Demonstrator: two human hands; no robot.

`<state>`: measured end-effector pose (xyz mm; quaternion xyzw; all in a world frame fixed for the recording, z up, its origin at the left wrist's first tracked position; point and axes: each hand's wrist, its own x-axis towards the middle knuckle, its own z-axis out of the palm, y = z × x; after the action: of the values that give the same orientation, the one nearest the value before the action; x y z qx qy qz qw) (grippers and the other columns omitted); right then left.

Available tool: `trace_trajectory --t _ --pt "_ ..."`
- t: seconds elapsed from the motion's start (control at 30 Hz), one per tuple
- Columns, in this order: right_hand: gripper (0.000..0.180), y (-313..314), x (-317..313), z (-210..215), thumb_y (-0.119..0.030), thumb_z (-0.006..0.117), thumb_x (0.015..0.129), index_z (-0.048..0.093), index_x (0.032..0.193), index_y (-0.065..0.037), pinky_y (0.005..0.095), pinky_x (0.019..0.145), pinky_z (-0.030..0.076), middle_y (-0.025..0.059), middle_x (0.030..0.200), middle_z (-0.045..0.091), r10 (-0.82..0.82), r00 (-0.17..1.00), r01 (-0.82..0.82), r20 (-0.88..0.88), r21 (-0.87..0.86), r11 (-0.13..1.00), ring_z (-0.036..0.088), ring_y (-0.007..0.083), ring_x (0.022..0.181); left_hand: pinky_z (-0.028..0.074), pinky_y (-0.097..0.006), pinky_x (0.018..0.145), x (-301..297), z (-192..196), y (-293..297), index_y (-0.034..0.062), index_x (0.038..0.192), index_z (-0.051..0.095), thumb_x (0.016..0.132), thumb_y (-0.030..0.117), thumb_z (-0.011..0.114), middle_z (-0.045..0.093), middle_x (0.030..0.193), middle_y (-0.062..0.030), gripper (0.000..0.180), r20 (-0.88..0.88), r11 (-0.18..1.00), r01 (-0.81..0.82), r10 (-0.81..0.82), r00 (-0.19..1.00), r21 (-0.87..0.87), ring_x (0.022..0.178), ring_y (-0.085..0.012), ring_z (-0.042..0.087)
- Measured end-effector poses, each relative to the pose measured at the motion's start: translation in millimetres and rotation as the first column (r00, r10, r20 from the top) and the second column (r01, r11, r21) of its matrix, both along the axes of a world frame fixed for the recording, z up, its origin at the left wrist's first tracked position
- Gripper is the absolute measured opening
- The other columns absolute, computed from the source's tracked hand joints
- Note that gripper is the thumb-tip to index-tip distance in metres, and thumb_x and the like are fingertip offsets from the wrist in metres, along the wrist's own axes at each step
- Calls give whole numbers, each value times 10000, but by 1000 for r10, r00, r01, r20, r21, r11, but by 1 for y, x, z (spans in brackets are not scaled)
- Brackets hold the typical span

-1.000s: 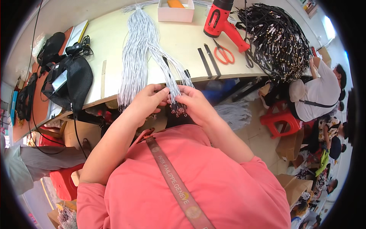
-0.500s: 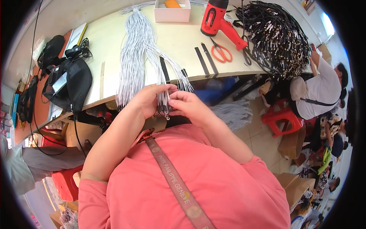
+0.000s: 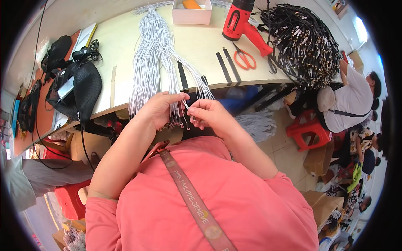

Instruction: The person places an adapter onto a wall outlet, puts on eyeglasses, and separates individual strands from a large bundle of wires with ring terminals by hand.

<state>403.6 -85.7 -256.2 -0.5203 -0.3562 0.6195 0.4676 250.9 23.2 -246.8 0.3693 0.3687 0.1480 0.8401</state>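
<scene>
A long bundle of thin white wires [image 3: 151, 58] lies on the pale table and hangs over its front edge. My left hand [image 3: 161, 109] is closed round a group of these wires, whose lower ends carry small ring terminals [image 3: 181, 125]. Beside it, my right hand [image 3: 204, 113] pinches one or a few white wires between thumb and fingers, a little apart from that group. The rest of what its curled fingers cover is hidden. A short black strip [image 3: 182, 75] lies by the wires, just beyond my hands.
Two black strips [image 3: 224, 67], orange-handled scissors [image 3: 245, 58] and a red heat gun [image 3: 248, 31] lie to the right. A heap of black cables [image 3: 299, 48] fills the far right. A white box [image 3: 191, 16] stands behind. Black mesh bag [image 3: 86, 90] at left; red stool [image 3: 307, 131] and seated co-worker at right.
My right hand has turned and drawn a white wire slightly aside from the group. My left hand still holds the wires, its thumb now extended more over them.
</scene>
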Motion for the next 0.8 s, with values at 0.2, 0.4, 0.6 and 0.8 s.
trace_trajectory --t 0.2,0.4,0.6,0.8 --pt "189 -2 -1 -2 -240 548 880 583 884 -55 190 503 432 50 702 615 -20 998 15 -62 -69 998 571 94 589 475 -303 593 2 7 -5 -36 934 559 793 83 616 546 757 -76 193 -27 998 -60 61 998 27 658 -172 535" --pt "206 -2 -3 -4 -263 566 863 597 849 -59 195 510 437 25 718 615 -29 999 26 -39 -73 997 574 81 597 483 -306 587 2 10 0 -52 956 545 813 71 595 553 782 -84 195 -47 999 -11 14 999 53 666 -168 538" --pt "184 -3 -6 0 -248 592 852 599 820 -66 195 565 455 17 733 609 -90 996 89 -4 -59 994 572 84 627 482 -309 607 2 -1 7 -38 943 554 835 85 563 552 756 -56 164 -12 999 31 -31 999 43 675 -156 553" --pt "175 -6 -15 3 -232 599 843 602 793 -64 210 533 454 30 710 611 -164 984 159 -71 -74 984 574 94 601 488 -312 601 0 -7 19 -34 967 537 840 77 544 541 747 -59 169 128 980 178 -166 978 -90 675 -170 558"
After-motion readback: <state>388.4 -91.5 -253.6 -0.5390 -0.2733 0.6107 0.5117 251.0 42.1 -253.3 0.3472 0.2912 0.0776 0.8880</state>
